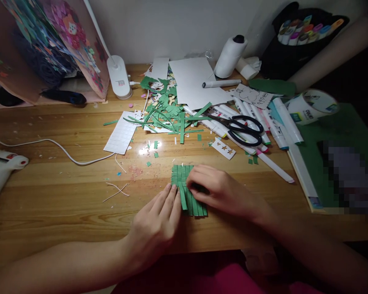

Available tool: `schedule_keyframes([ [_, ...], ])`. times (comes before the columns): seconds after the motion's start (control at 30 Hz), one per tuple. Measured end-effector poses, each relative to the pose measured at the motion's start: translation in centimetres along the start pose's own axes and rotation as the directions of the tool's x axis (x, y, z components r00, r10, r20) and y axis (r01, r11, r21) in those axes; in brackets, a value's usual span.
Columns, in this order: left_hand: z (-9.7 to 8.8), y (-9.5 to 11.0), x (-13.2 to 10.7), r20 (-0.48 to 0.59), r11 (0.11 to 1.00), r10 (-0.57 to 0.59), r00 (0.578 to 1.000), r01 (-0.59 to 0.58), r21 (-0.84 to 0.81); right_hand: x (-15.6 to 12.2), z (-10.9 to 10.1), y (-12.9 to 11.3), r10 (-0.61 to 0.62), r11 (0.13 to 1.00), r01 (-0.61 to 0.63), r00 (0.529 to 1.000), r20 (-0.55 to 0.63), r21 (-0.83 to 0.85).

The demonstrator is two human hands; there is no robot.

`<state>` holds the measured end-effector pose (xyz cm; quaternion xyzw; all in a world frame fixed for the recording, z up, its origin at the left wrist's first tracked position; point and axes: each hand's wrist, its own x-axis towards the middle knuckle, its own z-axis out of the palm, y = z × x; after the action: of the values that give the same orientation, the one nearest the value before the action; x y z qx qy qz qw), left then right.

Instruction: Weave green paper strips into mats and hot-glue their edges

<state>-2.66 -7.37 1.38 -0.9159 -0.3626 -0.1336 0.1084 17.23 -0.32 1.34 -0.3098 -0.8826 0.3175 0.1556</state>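
Note:
A small piece of green paper (199, 208), woven from strips near its top and hanging in loose parallel strips below, lies close to the table's front edge. My left hand (155, 222) rests flat along its left side, fingers stretched out and the tips touching the paper. Curled over the paper's right part, my right hand (219, 190) pinches at a strip; its fingertips are partly hidden. One loose green strip (183, 198) stands out slightly between the two hands.
Behind the hands lie green paper scraps (165, 112), black-handled scissors (247, 126), white markers (276, 163) and a star-punched card (223, 148). A white lamp base (119, 77) stands at the back, a glue gun (4, 169) at left, and a tape roll (303, 107) at right.

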Motion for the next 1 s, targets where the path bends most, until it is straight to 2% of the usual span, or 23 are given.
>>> schedule_keyframes([
  [0.17, 0.3, 0.2, 0.0, 0.012, 1.0, -0.003, 1.0, 0.003, 0.011, 0.0, 0.0, 0.0, 0.012, 1.0, -0.012, 1.0, -0.007, 0.011],
  [0.33, 0.1, -0.3, 0.5, -0.039, 0.998, -0.045, 0.998, 0.043, -0.044, 0.1, -0.1, -0.1, 0.013, 1.0, -0.013, 1.0, 0.0, 0.028],
  [0.5, 0.1, -1.2, 1.1, -0.022, 0.933, -0.22, 0.975, 0.204, -0.297, 0.1, -0.1, -0.1, 0.023, 0.999, -0.022, 1.0, -0.02, 0.044],
  [0.6, 0.5, -1.5, 1.3, -0.022, 0.899, -0.284, 0.958, 0.259, -0.352, 0.1, -0.1, -0.1, 0.036, 0.997, -0.034, 0.999, -0.031, 0.068],
  [0.83, 1.4, -1.8, 1.3, 0.038, 0.943, -0.215, 0.976, 0.218, -0.252, 0.1, 0.0, 0.1, 0.053, 0.994, -0.05, 0.998, -0.031, 0.102],
  [1.0, 0.8, -1.1, 0.9, 0.02, 0.983, -0.102, 0.995, 0.104, -0.148, 0.2, 0.1, 0.2, 0.047, 0.991, -0.042, 0.998, -0.036, 0.126],
])
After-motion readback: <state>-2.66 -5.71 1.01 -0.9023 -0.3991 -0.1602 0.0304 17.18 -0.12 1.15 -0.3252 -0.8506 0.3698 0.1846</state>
